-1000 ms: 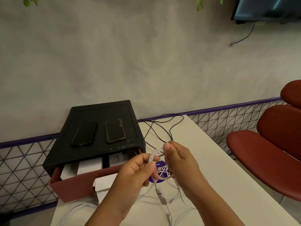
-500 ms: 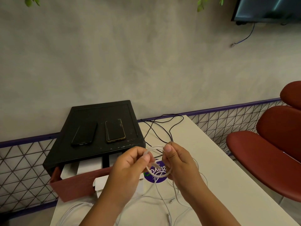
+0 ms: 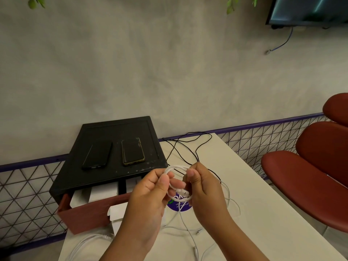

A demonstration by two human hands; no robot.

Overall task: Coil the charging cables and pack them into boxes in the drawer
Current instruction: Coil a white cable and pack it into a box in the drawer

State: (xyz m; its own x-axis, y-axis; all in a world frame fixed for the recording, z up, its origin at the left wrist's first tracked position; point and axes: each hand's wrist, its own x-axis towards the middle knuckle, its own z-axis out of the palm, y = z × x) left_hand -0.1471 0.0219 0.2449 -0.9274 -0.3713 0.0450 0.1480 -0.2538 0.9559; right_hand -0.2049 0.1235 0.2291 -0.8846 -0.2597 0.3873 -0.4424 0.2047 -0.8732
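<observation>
Between left hand (image 3: 150, 193) and right hand (image 3: 204, 187), coiled white cable (image 3: 176, 169).

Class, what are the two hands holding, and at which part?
A coiled white cable: the left hand pinches the loop's left side, the right hand its right side.

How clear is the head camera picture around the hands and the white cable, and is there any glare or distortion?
Head view: dim, even light, no hard shadows; the white cable coil between left hand and right hand is slightly soft but readable; the purple rail runs tilted yet straight, so little distortion; pale glare streaks the wall screen.
</observation>
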